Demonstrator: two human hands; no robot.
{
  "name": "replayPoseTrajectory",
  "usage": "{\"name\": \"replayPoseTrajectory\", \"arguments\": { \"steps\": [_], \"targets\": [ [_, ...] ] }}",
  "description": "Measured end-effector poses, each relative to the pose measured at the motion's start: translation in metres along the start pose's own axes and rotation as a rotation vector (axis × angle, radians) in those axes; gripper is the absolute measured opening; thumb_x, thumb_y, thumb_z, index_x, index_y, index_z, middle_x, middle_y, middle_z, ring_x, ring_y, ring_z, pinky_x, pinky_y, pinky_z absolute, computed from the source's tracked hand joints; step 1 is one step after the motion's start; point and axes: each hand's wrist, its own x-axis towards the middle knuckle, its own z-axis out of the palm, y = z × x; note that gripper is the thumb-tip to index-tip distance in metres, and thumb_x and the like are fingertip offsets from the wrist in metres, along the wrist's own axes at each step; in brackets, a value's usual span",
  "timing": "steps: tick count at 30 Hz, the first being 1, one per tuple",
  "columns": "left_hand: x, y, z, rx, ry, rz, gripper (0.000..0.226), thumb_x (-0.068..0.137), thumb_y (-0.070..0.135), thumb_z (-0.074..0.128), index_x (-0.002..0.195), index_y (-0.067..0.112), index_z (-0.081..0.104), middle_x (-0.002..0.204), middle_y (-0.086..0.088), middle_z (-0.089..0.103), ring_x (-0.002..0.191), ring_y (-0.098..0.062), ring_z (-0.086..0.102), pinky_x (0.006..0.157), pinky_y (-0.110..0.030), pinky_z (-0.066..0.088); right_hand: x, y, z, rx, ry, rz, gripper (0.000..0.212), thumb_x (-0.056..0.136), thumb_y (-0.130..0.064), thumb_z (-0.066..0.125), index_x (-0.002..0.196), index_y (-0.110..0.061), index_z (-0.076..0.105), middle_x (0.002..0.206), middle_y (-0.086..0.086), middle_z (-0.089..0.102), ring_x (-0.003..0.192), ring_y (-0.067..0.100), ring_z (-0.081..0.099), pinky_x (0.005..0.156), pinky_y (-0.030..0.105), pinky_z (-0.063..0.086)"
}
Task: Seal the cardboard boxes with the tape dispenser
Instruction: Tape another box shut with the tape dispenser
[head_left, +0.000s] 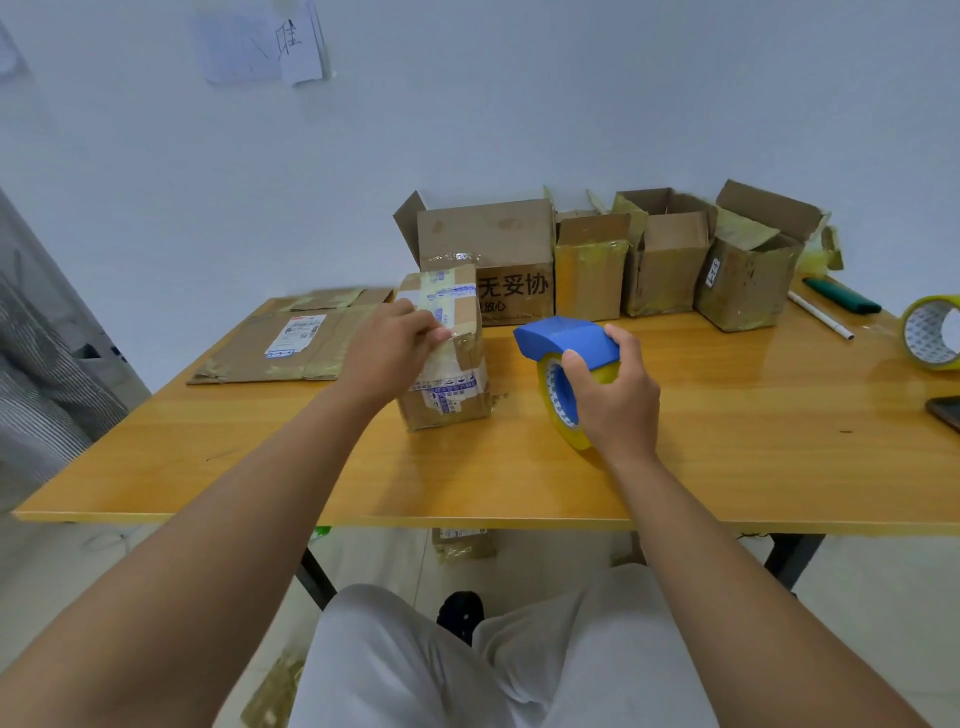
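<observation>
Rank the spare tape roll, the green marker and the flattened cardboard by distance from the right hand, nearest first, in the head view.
From the right hand:
1. Green marker, back right.
2. Spare tape roll, far right edge.
3. Flattened cardboard, far left, beyond the left hand.
</observation>
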Motion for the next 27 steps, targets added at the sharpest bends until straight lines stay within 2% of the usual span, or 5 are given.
{"name": "replayPoseTrajectory", "arguments": {
  "steps": [6,12,17,20,27],
  "targets": [
    [-0.009,-0.016,0.000,-0.093,-0.105,0.008,0.031,0.097,0.029,0.061,0.127,0.023,0.065,0.114,-0.001,0.047,0.110,-0.025,0.047,0.095,-0.042,0.042,0.000,0.000,0.000,-0.007,0.008,-0.011,0.062,0.081,-0.060,0.054,0.133,-0.026,0.050,0.095,-0.007,0.058,0.084,0.018,0.061,0.066,0.037,0.054],
    [-0.015,0.002,0.016,-0.050,0.080,-0.069,0.036,0.093,0.038,0.065,0.127,0.027,0.064,0.100,0.006,0.044,0.094,-0.011,0.037,0.072,-0.030,0.037,-0.002,0.002,0.000,-0.005,0.024,-0.031,0.062,0.082,-0.059,0.054,0.134,-0.026,0.050,0.091,-0.012,0.056,0.081,0.016,0.060,0.063,0.033,0.051],
    [-0.019,0.028,0.031,-0.034,0.198,-0.146,0.033,0.089,0.046,0.067,0.111,0.021,0.066,0.099,0.007,0.045,0.101,-0.020,0.045,0.079,-0.032,0.038,-0.005,0.005,-0.001,0.012,0.043,-0.035,0.065,0.080,-0.064,0.052,0.134,-0.027,0.050,0.091,-0.028,0.049,0.079,0.005,0.058,0.063,0.026,0.047],
    [-0.019,0.021,0.028,-0.111,0.157,-0.139,0.037,0.094,0.052,0.056,0.113,0.023,0.069,0.097,0.008,0.044,0.100,-0.016,0.042,0.084,-0.034,0.041,-0.005,0.004,0.000,0.014,0.055,-0.033,0.063,0.081,-0.060,0.055,0.134,-0.026,0.050,0.091,-0.030,0.049,0.079,0.007,0.057,0.064,0.026,0.048],
    [-0.012,0.001,0.021,-0.279,0.074,-0.040,0.023,0.097,0.029,0.061,0.115,0.017,0.070,0.099,0.004,0.046,0.099,-0.021,0.047,0.085,-0.036,0.044,-0.008,0.004,-0.001,0.009,0.055,-0.021,0.066,0.079,-0.065,0.051,0.134,-0.028,0.049,0.093,-0.021,0.055,0.080,0.011,0.059,0.061,0.021,0.043]
  ]
}}
